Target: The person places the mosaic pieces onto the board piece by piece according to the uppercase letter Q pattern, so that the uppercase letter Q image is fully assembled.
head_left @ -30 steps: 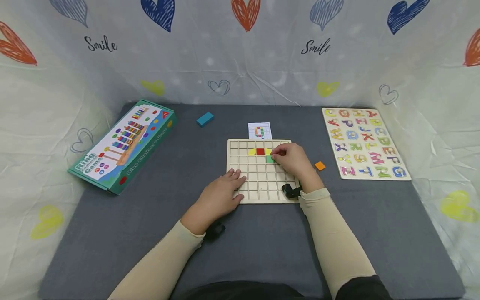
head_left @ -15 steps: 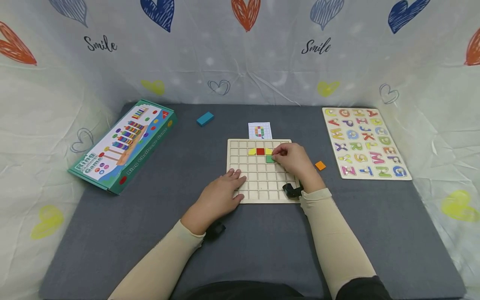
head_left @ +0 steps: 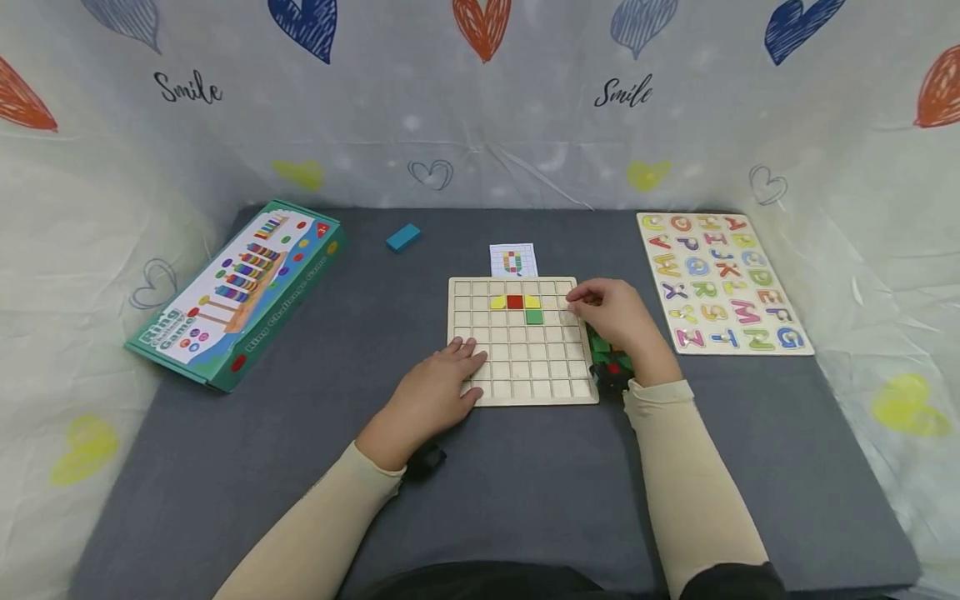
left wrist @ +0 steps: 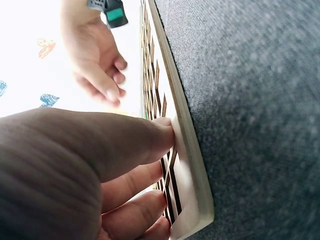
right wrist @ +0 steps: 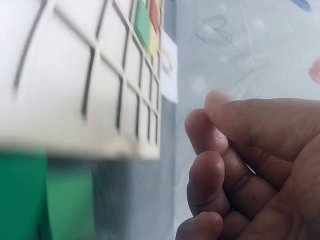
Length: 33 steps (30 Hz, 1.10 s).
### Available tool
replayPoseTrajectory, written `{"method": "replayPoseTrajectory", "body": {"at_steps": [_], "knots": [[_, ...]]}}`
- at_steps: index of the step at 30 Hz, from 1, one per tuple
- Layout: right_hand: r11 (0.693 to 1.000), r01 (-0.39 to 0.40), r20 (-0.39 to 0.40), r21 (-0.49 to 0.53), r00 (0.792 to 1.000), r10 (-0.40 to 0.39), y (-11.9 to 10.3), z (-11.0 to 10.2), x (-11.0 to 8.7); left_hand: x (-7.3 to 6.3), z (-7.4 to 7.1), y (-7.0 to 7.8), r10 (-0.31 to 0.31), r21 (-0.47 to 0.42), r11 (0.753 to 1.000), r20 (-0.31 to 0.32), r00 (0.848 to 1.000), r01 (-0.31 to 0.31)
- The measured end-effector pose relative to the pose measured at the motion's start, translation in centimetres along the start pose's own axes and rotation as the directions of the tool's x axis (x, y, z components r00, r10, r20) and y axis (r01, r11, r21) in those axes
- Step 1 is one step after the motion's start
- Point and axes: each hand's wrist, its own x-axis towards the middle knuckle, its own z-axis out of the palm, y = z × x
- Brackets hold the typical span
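A pale wooden grid board point(head_left: 510, 362) lies on the grey table, with two yellow tiles point(head_left: 498, 302), a red tile point(head_left: 514, 302) and a green tile point(head_left: 534, 317) in its upper cells. My left hand point(head_left: 431, 400) rests on the board's lower left corner. In the left wrist view, its thumb and fingers point(left wrist: 135, 135) press on the grid face. Just off the board's right edge hovers my right hand point(head_left: 618, 321). The right wrist view has its fingers loosely bent, thumb against the index fingertip, and nothing between them. Green pieces point(head_left: 600, 343) and a red piece point(head_left: 613, 367) lie under it, partly hidden.
A small pattern card point(head_left: 513, 261) touches the board's far edge. A blue block point(head_left: 403, 237) lies to its left. At the left stands a green game box point(head_left: 240, 292); an alphabet board point(head_left: 723, 283) lies at the right. A printed curtain point(head_left: 555, 108) hangs behind.
My right hand has moved right, off the green tile and past the board's edge, uncovering green and red pieces and covering the orange tile. My left hand stays put. The view has shifted slightly.
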Motion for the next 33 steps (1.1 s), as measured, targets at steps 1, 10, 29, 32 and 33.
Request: {"method": "replayPoseTrajectory", "body": {"at_steps": [1, 10, 29, 32, 33], "knots": [[1.000, -0.005, -0.004, -0.010, 1.000, 0.005, 0.3, -0.7, -0.4, 0.0, 0.0, 0.0, 0.003, -0.003, 1.000, -0.002, 1.000, -0.003], [0.986, 0.018, 0.137, -0.167, 0.991, 0.006, 3.3, -3.0, -2.8, 0.0, -0.2, 0.1, -0.005, 0.014, 1.000, 0.001, 1.000, 0.005], [0.964, 0.100, 0.111, -0.248, 0.991, -0.074, 4.1, -1.9, -3.5, 0.1, 0.3, 0.0, -0.012, -0.010, 1.000, 0.002, 1.000, 0.012], [0.963, 0.100, 0.113, -0.249, 0.991, -0.073, 4.0, -1.9, -3.5, 0.1, 0.4, -0.1, -0.011, -0.010, 1.000, 0.004, 1.000, 0.011], [0.964, 0.100, 0.114, -0.248, 0.991, -0.074, 3.9, -1.9, -3.6, 0.1, 0.4, -0.1, -0.011, -0.010, 1.000, 0.003, 1.000, 0.011]]}}
